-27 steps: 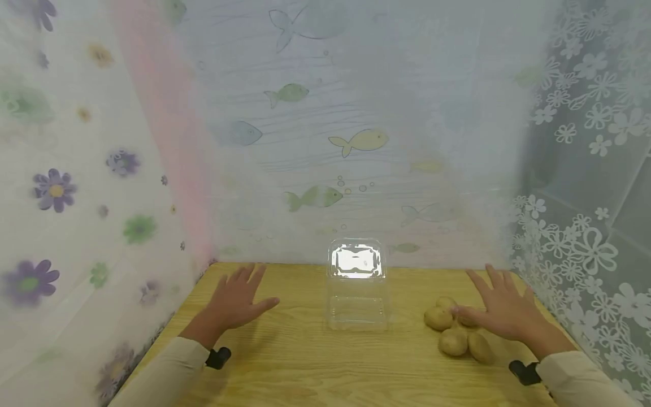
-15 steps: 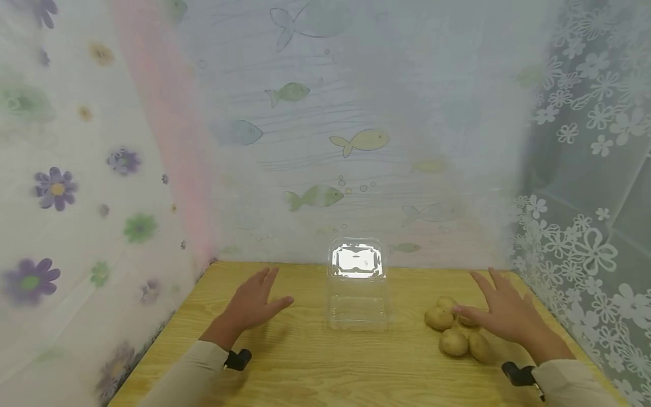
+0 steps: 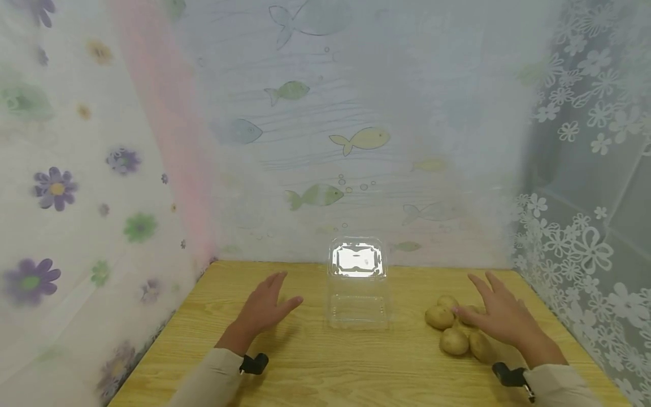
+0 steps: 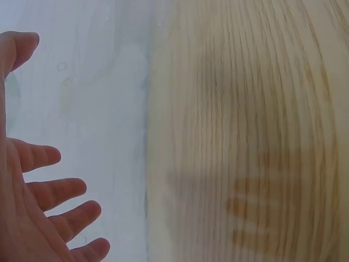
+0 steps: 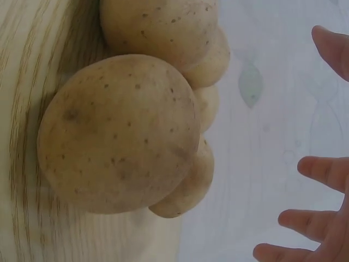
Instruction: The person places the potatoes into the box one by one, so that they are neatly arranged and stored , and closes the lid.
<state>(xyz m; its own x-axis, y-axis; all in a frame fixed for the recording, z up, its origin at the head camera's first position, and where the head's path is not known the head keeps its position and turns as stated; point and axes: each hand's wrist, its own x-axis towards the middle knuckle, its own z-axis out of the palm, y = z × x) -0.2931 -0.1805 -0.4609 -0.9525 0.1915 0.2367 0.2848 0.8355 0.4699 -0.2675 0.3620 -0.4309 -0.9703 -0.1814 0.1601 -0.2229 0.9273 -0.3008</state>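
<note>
Right hand (image 3: 500,319) hovers lower right, fingers spread, seemingly just above the round, tan potatoes (image 3: 454,342); left hand (image 3: 263,310) lower left, fingers extended; clear, rectangular plastic clamshell (image 3: 358,324) sits lower centre!

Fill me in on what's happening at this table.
A person is at a wooden table, gripping nothing. The right hand, fingers apart, hovers by five potatoes clustered on the tabletop. The left hand hovers at the opposite side, also holding nothing. Between the hands sits a clear plastic container with its lid open; the potatoes lie outside it.
</note>
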